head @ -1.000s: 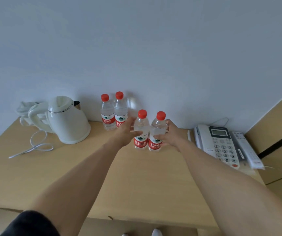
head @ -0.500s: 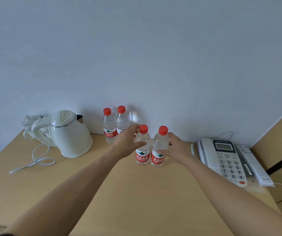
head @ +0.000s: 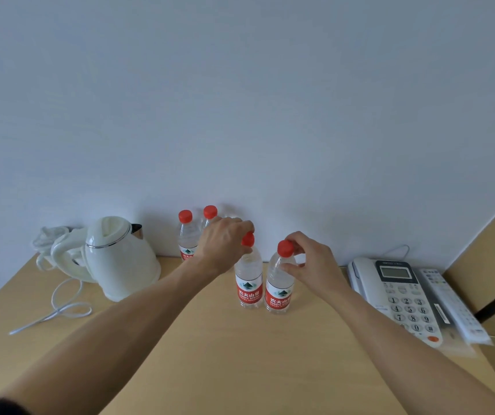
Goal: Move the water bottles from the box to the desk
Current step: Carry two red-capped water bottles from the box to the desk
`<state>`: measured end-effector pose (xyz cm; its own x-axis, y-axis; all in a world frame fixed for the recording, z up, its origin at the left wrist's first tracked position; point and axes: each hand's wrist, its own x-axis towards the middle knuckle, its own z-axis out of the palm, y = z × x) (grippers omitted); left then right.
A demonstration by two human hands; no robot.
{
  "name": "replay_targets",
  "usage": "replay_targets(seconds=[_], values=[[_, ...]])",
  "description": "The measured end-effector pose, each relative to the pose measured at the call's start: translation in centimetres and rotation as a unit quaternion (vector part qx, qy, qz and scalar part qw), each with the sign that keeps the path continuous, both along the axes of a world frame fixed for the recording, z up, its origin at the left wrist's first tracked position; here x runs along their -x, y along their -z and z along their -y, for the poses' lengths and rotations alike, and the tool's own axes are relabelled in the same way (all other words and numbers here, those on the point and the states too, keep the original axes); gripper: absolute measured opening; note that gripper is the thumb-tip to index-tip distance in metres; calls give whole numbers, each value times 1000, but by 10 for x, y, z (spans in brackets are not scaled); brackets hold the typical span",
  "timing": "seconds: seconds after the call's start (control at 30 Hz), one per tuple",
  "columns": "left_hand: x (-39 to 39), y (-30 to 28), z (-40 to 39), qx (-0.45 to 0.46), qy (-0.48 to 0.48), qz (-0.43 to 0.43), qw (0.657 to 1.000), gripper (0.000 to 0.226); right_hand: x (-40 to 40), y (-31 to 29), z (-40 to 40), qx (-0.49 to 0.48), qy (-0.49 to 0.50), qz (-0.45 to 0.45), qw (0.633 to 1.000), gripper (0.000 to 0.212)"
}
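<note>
Two clear water bottles with red caps and red labels stand upright side by side on the wooden desk (head: 240,354). My left hand (head: 222,247) curls over the cap of the front left bottle (head: 248,283). My right hand (head: 310,262) pinches the front right bottle (head: 279,287) at its cap and neck. Two more bottles stand by the wall: the back left bottle (head: 185,238) in plain sight, the back right bottle (head: 210,212) mostly hidden behind my left hand. No box is in view.
A white electric kettle (head: 120,259) with a loose white cord (head: 57,310) stands at the left. A desk phone (head: 401,298) lies at the right with a white remote (head: 455,310) beside it. The wall runs close behind the bottles.
Both hands have slid up from the bodies of the front bottles to their caps and necks. The two bottles stay upright in the same spot.
</note>
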<state>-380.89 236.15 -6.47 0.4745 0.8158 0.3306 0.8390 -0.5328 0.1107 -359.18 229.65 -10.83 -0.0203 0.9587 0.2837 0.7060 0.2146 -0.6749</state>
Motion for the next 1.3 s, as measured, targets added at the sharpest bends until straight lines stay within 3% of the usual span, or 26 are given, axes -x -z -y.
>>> replay_targets(seconds=[0.37,0.77,0.87,1.3], values=[[-3,-5,-61,-41,-51,-88,994,31,1,0,4,11,13,2,1000,41],[11,3,-58,-73,-28,-46,996,46,5,0,4,17,20,-8,1000,42],[17,5,-52,-96,-12,-63,993,38,6,0,2,12,18,-9,1000,42],[6,2,-62,-46,-57,-69,995,22,16,-10,-37,-3,25,-33,999,36]])
